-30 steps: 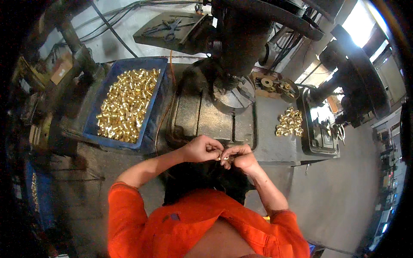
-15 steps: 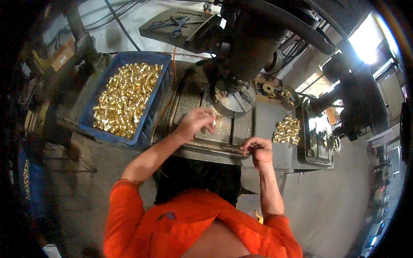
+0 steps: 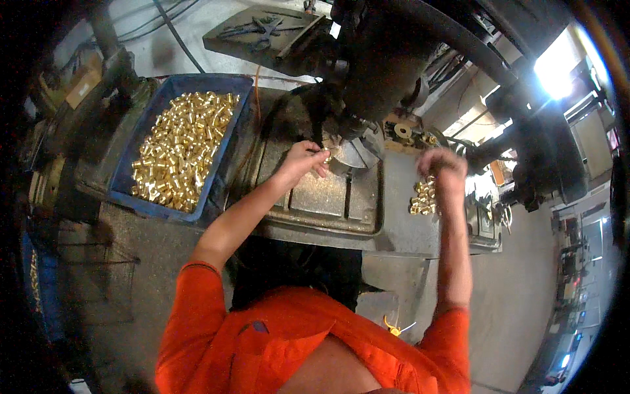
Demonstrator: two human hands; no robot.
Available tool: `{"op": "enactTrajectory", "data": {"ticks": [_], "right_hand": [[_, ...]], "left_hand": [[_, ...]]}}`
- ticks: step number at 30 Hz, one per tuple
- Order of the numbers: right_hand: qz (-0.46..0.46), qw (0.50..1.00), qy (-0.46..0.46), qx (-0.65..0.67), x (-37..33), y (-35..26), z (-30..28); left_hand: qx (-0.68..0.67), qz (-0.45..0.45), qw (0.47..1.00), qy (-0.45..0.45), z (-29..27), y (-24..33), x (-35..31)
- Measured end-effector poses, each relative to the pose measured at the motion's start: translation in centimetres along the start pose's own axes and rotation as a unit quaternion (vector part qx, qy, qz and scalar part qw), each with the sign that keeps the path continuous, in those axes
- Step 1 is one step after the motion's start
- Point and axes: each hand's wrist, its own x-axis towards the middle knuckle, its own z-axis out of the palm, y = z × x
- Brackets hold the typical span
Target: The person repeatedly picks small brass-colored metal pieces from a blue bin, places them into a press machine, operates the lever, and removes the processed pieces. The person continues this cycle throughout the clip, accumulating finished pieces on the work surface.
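Note:
My left hand is closed in a pinch on a small brass fitting, of which only a glint shows between the fingertips. It is held right beside the round metal chuck under the drill press head. Farther right, my right hand hangs over a small pile of brass fittings on the table. Motion smears its fingers, and it hides part of that pile.
A blue bin full of brass fittings stands at the left. Metal chips lie on the machine's grooved base. Pliers rest on a dark plate at the back. A second dark machine rises at the right.
My left hand has moved up to the chuck's edge. My right hand has left the front of the machine base and swung right and away over the small pile of fittings.

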Motion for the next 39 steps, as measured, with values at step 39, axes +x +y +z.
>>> {"op": "enactTrajectory", "data": {"ticks": [39], "right_hand": [[-0.261, 0.925, 0.264, -0.083, 4.8, -13.7, -5.7]], "left_hand": [[0.503, 0.358, 0.780, 0.102, 1.6, 1.5, -2.1]]}}
